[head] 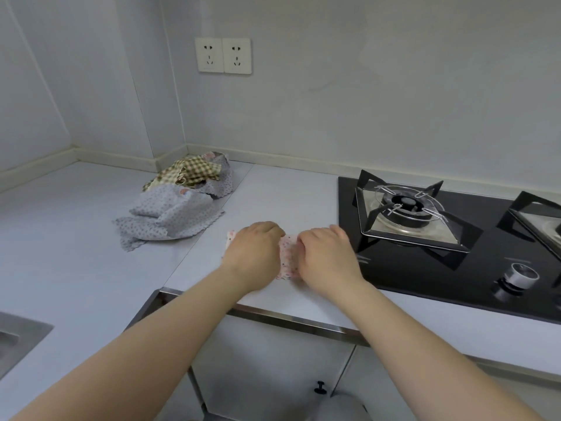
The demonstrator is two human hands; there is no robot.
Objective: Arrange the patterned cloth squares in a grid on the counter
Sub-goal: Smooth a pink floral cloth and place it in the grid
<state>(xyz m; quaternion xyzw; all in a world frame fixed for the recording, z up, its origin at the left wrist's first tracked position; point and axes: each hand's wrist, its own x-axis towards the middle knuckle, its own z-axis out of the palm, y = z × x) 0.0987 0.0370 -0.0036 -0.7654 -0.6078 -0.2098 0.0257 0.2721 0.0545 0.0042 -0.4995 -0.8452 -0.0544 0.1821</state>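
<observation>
The left hand's [253, 253] fingers [269, 228] and the right hand's [326, 259] fingers [337, 231] bend down over a pink patterned cloth [288, 256]. Their tips are hidden, so pinching or pressing cannot be told. The cloth lies on the bench [273, 192] near its front edge, just beside the stove [425, 268]. Behind to the left sits a heap of grey dotted cloths [170, 217] and a checked cloth [194, 171].

My left hand [255, 253] and right hand [326, 259] gripped cloth square [288, 256] on counter [273, 192]; cloth pile [179, 205] lay behind-left of grip, stove [425, 238] right, sink [18, 338] near-left.
</observation>
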